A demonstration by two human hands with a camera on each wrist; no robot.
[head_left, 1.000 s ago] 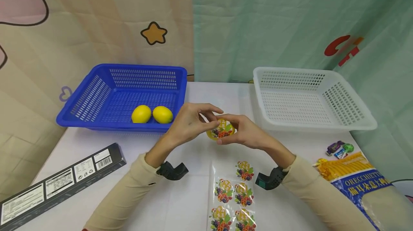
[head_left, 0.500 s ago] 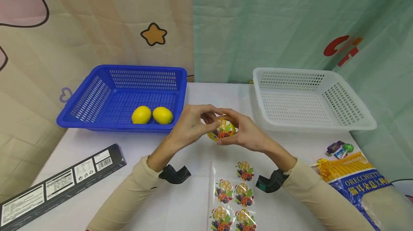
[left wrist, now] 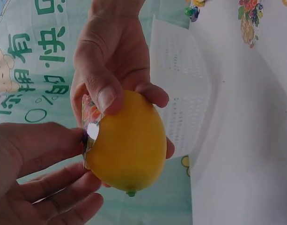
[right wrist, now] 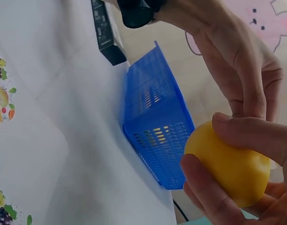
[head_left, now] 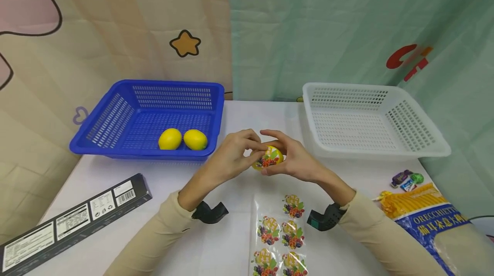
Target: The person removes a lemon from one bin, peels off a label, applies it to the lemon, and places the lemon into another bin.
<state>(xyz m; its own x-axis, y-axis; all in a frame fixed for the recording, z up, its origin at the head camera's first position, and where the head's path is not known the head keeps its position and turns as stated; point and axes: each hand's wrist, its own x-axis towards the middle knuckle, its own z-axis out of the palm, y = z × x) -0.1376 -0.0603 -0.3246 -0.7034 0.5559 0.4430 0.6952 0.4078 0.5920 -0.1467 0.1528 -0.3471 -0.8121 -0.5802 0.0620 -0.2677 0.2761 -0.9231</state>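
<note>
My right hand [head_left: 299, 160] holds a yellow lemon [left wrist: 134, 145], with thumb and fingers curled round it. A clear round sticker [head_left: 271, 156] printed with fruit lies against the lemon's face. In the left wrist view its edges stand slightly off the peel. My left hand [head_left: 233, 154] touches the sticker's face with extended fingertips. Its lower fingers are apart from the lemon in the left wrist view. Below the hands, a sheet of fruit stickers [head_left: 279, 235] lies on the white table.
Two lemons [head_left: 170, 139] sit in the blue basket [head_left: 146, 152] at left. A white basket [head_left: 378, 152] stands at right. Wrapped candies [head_left: 407, 180] and an orecchiette bag [head_left: 436, 224] lie at the right edge. A long black box [head_left: 77, 222] lies front left.
My left fingers have shifted across the sticker's face, and the right index finger has lifted off a little. The lemon has moved slightly right and down in the head view.
</note>
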